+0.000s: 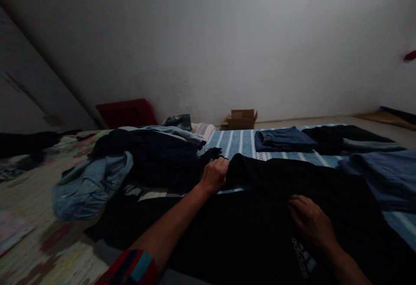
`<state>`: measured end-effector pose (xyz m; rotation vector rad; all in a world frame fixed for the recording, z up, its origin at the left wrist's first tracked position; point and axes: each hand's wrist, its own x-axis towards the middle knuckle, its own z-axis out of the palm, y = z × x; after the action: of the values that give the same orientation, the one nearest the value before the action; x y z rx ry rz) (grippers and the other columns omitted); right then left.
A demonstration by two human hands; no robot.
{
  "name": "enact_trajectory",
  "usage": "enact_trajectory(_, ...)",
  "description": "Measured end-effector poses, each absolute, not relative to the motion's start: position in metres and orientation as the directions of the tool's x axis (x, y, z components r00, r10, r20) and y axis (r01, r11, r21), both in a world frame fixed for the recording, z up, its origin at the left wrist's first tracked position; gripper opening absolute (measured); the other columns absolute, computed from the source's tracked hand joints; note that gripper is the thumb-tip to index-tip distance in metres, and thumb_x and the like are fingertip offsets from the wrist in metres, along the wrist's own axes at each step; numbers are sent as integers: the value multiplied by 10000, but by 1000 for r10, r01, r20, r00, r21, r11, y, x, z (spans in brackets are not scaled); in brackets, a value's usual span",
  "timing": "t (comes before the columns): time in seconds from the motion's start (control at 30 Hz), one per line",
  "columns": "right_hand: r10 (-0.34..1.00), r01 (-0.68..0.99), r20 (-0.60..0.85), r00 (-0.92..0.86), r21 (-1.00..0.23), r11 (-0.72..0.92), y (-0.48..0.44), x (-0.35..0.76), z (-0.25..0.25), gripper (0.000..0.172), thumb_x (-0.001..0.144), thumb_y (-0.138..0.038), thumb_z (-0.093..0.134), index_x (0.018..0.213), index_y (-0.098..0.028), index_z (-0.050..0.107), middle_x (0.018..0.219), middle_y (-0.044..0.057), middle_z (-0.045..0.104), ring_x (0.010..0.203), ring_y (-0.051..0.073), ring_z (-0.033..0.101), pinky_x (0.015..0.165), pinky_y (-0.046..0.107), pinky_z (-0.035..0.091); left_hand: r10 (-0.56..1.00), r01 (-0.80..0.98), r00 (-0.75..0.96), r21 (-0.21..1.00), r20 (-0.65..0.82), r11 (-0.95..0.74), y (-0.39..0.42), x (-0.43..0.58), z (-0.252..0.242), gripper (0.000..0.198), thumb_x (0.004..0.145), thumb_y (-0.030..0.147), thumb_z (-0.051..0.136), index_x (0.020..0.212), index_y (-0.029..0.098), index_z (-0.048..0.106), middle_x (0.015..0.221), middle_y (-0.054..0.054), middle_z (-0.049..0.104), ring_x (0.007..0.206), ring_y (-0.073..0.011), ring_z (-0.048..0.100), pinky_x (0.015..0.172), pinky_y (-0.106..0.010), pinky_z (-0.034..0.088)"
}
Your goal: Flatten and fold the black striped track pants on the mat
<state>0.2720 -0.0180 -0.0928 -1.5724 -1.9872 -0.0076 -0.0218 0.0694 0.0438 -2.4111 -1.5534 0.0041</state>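
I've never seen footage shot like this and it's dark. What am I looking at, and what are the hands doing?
This is one picture from a camera worn on a person's head, looking down at their own bare hands; there is no machine. The left hand grips the edge of a black garment spread over a blue striped sheet. The right hand lies flat on the same garment, near its white logo. A heap of unfolded clothes sits to the left, folded clothes farther back, and a cardboard box by the wall.
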Motion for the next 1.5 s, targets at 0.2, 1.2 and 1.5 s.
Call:
enact_trajectory(0.2, 881, 898, 464, -95, -343, 277, -21, 267, -89, 258, 876, -275, 420, 866, -224, 672, 1030, 77, 676, 948, 218, 629, 774, 339, 500, 808, 805, 587, -141, 46, -577, 14, -51, 15, 207, 735, -7, 453, 811, 177, 510, 828, -61, 583, 784, -202, 574, 685, -308, 468)
enact_trajectory(1.2, 902, 879, 418, -107, -384, 282, -17, 275, -93, 254, 865, -306, 437, 886, -237, 681, 1055, 68, 679, 962, 213, 631, 783, 340, 506, 911, 682, -332, 730, 246, 52, 112, -78, 58, 116, 741, 234, 555, 716, 163, 643, 828, -74, 693, 956, -263, 625, 853, -353, 466)
enact_trajectory(1.5, 901, 875, 425, -85, -400, 271, -20, 270, -90, 265, 873, -286, 418, 892, -213, 672, 1043, 77, 668, 970, 217, 613, 795, 348, 488, 846, -162, -532, 978, 25, -131, 78, -102, 71, 442, 926, 300, 264, 1196, 132, 571, 1025, -100, 696, 953, -213, 653, 818, -351, 531)
